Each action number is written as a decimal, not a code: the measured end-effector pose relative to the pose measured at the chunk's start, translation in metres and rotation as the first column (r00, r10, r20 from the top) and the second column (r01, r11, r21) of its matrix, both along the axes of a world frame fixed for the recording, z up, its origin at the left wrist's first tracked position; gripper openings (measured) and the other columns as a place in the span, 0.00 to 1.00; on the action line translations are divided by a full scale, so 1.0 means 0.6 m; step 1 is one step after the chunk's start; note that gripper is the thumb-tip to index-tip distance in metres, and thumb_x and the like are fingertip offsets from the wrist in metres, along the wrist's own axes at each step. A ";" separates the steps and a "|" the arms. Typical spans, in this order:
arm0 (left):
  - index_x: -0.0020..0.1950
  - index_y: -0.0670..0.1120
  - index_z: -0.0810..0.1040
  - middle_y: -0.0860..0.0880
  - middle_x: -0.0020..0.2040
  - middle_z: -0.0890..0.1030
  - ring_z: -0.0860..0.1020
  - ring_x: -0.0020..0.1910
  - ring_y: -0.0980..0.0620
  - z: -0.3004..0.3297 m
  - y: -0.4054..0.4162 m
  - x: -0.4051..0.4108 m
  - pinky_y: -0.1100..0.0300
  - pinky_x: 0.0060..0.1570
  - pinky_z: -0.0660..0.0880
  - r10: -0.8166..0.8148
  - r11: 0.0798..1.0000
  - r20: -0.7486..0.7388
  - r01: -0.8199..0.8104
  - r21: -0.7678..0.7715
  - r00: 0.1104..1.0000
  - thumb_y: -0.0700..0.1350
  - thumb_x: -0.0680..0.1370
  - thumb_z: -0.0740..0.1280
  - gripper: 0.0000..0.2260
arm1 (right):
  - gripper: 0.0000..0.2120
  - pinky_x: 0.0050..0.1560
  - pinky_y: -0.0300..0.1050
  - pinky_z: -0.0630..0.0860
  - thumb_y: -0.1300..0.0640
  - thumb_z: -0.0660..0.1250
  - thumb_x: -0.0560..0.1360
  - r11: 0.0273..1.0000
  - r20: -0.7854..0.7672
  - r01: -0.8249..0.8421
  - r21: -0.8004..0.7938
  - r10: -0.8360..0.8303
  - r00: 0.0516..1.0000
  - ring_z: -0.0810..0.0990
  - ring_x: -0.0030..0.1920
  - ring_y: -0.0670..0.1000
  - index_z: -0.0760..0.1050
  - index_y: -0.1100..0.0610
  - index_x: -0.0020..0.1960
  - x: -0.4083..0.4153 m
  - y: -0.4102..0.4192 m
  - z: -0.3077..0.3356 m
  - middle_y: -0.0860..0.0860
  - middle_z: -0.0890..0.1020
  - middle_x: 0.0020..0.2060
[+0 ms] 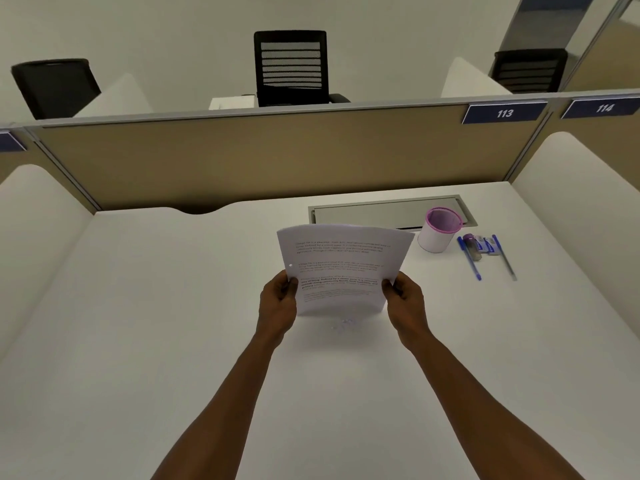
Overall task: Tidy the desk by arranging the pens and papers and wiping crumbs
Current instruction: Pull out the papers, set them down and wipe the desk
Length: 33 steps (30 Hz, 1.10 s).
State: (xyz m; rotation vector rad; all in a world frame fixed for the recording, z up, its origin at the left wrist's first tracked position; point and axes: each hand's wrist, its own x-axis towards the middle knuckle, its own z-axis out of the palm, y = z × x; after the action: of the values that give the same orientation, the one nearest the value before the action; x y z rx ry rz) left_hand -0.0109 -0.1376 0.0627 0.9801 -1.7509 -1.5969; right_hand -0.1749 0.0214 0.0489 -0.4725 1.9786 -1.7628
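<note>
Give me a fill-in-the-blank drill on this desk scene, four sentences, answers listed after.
1. Both hands, the left hand and the right hand, hold the ____ by its side edges.
2. The cup has a ____ rim.
3. The blue pens lie on the desk to the ____ of the cup.
4. The partition sign nearest the cup reads ____.

Missing words: papers; pink; right; 113

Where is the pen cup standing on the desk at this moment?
In the head view the cup stands upright at the far right of the desk, just left of the pens and right of the papers held in both hands.
</note>
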 end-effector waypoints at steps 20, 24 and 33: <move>0.56 0.54 0.81 0.57 0.50 0.84 0.82 0.47 0.63 0.004 -0.012 -0.005 0.71 0.41 0.77 0.012 1.000 -0.006 -0.012 -0.016 1.000 0.37 0.82 0.60 0.15 | 0.11 0.45 0.31 0.77 0.63 0.60 0.81 1.000 -0.060 0.008 0.022 -0.007 0.998 0.82 0.47 0.42 0.78 0.51 0.55 -0.012 -0.009 0.019 0.42 0.84 0.47; 0.56 0.53 0.80 0.57 0.51 0.84 0.82 0.49 0.59 -0.002 -0.012 -0.004 0.73 0.41 0.76 -0.005 1.000 0.034 0.005 -0.022 0.999 0.38 0.83 0.59 0.13 | 0.11 0.49 0.36 0.76 0.62 0.60 0.81 0.998 -0.034 -0.008 0.062 0.010 0.999 0.81 0.50 0.44 0.78 0.50 0.55 -0.008 -0.010 0.012 0.42 0.83 0.48; 0.56 0.51 0.81 0.54 0.50 0.85 0.83 0.47 0.61 0.013 -0.018 0.001 0.70 0.41 0.78 -0.002 0.999 -0.032 0.001 -0.040 0.999 0.36 0.82 0.60 0.14 | 0.10 0.46 0.34 0.78 0.62 0.60 0.81 0.999 -0.106 -0.002 0.043 0.006 0.994 0.82 0.48 0.44 0.78 0.51 0.54 -0.006 -0.007 0.031 0.44 0.84 0.47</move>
State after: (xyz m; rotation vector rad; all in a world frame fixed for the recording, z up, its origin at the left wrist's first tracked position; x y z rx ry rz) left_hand -0.0101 -0.1487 0.0706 0.9291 -1.7557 -1.5641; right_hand -0.1787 0.0173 0.0672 -0.5662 2.0819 -1.7215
